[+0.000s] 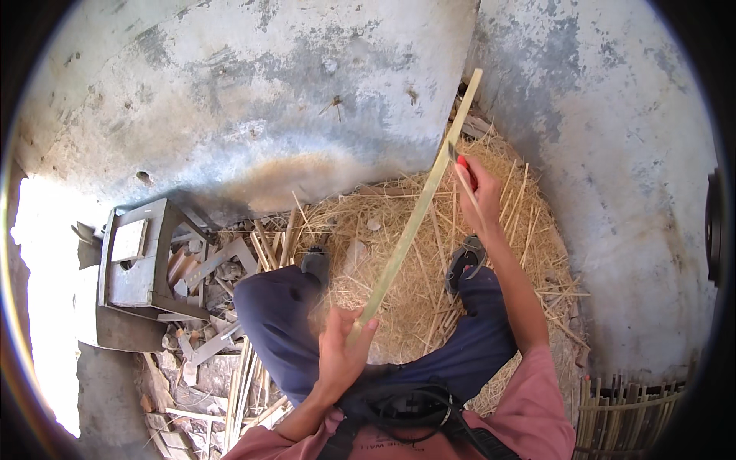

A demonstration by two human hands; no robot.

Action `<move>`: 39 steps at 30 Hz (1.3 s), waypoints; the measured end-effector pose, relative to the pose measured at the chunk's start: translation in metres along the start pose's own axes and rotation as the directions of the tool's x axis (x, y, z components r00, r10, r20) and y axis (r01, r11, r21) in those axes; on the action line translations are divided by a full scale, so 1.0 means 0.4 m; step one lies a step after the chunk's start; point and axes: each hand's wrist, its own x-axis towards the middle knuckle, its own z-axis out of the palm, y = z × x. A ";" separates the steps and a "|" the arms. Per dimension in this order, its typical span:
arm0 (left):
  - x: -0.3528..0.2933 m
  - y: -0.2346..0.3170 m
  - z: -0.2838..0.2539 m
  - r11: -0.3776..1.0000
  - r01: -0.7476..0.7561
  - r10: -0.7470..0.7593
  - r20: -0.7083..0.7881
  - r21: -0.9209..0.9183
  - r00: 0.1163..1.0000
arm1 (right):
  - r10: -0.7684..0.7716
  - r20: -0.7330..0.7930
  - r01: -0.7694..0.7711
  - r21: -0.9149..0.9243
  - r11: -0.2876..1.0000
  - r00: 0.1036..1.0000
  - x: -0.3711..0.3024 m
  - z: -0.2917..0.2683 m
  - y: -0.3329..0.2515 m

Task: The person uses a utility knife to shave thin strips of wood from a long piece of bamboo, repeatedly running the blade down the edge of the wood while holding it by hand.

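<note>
A long, pale bamboo strip slants up and away to the right, between my knees and the far wall. My left hand is closed around its near end, low over my lap. My right hand grips a knife with a red handle, its short dark blade against the upper part of the strip. A thin, light sliver runs along the right hand; whether it is attached to the strip I cannot tell.
Straw-like shavings cover the floor between and beyond my feet. At left, a wooden stool lies tipped near wood scraps and split sticks. A slatted bamboo piece stands at lower right. Worn walls enclose the corner.
</note>
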 end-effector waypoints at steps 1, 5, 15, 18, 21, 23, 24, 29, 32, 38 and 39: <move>-0.005 -0.004 0.000 1.000 0.001 -0.001 0.007 -0.005 1.000 | 0.048 -0.023 -0.048 0.011 0.999 0.999 0.021 -0.007 0.022; -0.047 -0.054 -0.017 1.000 0.010 -0.010 0.001 0.017 1.000 | 0.073 -0.124 -0.084 -0.082 0.993 0.990 0.131 -0.058 0.126; 0.009 -0.038 -0.075 0.992 0.015 -0.016 0.009 0.124 1.000 | 0.309 0.361 -0.237 -0.229 0.944 0.880 0.021 0.002 0.208; 0.029 0.006 -0.075 0.992 0.036 -0.039 0.022 0.120 0.999 | 0.257 0.529 -0.295 -0.014 0.955 0.809 -0.077 0.049 0.082; 0.053 -0.007 -0.054 0.998 0.040 -0.038 0.031 -0.054 0.999 | 0.101 0.565 -0.261 0.209 0.943 0.819 -0.124 0.042 -0.074; 0.068 0.001 -0.046 0.990 0.041 -0.036 0.042 -0.132 0.998 | -0.007 0.577 -0.195 0.288 0.938 0.817 -0.147 0.015 -0.139; 0.075 0.017 -0.046 0.990 0.028 -0.022 0.049 -0.136 0.999 | -0.065 0.579 -0.161 0.330 0.930 0.813 -0.161 0.008 -0.160; 0.099 0.092 -0.037 0.988 -0.042 0.057 0.102 -0.149 0.993 | -0.277 0.607 -0.016 0.432 0.902 0.745 -0.271 0.020 -0.198; 0.108 0.074 -0.034 0.994 -0.061 0.075 0.153 -0.091 0.985 | -0.344 0.580 0.035 0.476 0.879 0.739 -0.301 0.048 -0.209; 0.108 0.073 -0.005 0.976 -0.050 0.086 0.162 -0.212 0.983 | -0.385 0.559 0.099 0.473 0.875 0.735 -0.304 0.055 -0.210; 0.107 0.077 -0.002 0.975 -0.037 0.072 0.156 -0.218 0.985 | -0.396 0.551 0.113 0.477 0.872 0.735 -0.305 0.056 -0.209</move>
